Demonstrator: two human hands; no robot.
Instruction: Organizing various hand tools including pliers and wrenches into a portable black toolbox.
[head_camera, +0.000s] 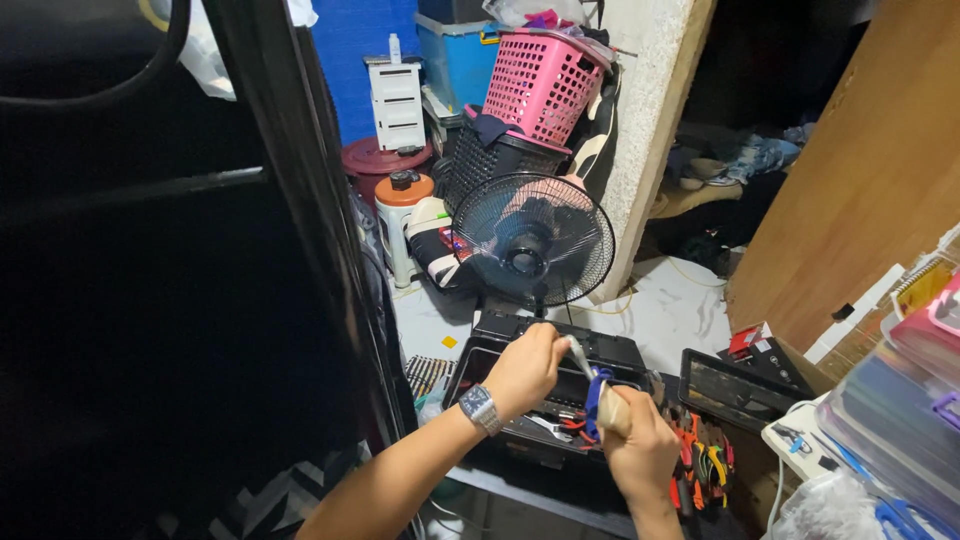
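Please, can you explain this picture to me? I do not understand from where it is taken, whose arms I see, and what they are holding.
The camera sits on a person's head and looks down, so both arms are that person's own. The left hand, with a wristwatch, grips the metal end of a tool; the right hand holds its pale wooden handle. A blue strap hangs from the tool. Below lies an open black toolbox with pliers inside. Behind stand a black fan and a pink basket.

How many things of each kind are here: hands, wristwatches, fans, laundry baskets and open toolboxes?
hands: 2 (left hand, right hand)
wristwatch: 1
fan: 1
laundry baskets: 2 (pink basket, black basket)
open toolbox: 1
Total: 7
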